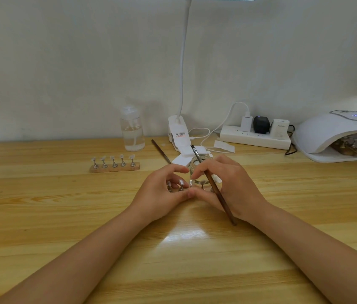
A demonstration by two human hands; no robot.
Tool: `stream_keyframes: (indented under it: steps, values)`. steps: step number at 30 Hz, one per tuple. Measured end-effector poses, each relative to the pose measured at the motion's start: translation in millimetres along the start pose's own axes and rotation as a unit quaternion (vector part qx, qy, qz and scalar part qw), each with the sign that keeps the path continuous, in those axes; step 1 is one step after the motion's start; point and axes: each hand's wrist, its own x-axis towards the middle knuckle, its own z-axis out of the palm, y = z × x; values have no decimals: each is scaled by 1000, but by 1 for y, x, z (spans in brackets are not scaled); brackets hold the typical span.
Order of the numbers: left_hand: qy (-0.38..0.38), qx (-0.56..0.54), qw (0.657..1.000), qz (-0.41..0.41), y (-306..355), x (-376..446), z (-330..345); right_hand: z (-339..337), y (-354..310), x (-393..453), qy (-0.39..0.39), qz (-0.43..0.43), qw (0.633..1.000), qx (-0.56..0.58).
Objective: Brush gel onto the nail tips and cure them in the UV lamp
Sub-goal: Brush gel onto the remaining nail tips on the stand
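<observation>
Bare forearms cross the glossy wooden surface (63, 205). At frame centre the left hand (162, 194) and right hand (232, 189) curl fingers round a nail tip stand (182, 187); the right also pinches a brown brush (210, 183). A domed white lamp (335, 134) sits far right; another stand (114, 164) centre-left.

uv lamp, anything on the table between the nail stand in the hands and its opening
Nothing visible blocks it. The table is bare wood between the nail stand, held by both hands, and the UV lamp at the far right. The lamp's opening already holds another stand.
</observation>
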Motion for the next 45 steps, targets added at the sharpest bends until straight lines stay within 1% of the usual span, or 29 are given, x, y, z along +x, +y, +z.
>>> stream_keyframes:
  steps: [4,10,25,31,34,36,39,45]
  values:
    - [4,-16,1000,-14,-2,1,-3,-6,2,0,18,-18,999,-48]
    - [7,-17,1000,-11,-4,0,-8,-5,3,0,8,-27,996,-86]
    - [9,14,1000,-2,-8,0,-7,3,2,0,24,-26,995,-89]
    - [14,11,1000,-3,-8,0,-6,3,1,0,24,-53,993,-99]
    - [14,20,1000,-4,-7,-1,-5,3,0,-1,41,-65,993,-89]
    - [14,43,999,12,-4,-3,-5,2,-1,-1,54,-62,994,-77]
    - [35,77,995,61,4,-6,-5,2,-2,-1,74,-49,994,-63]
    - [72,51,987,133,14,-10,-5,5,-4,-1,100,-38,994,-37]
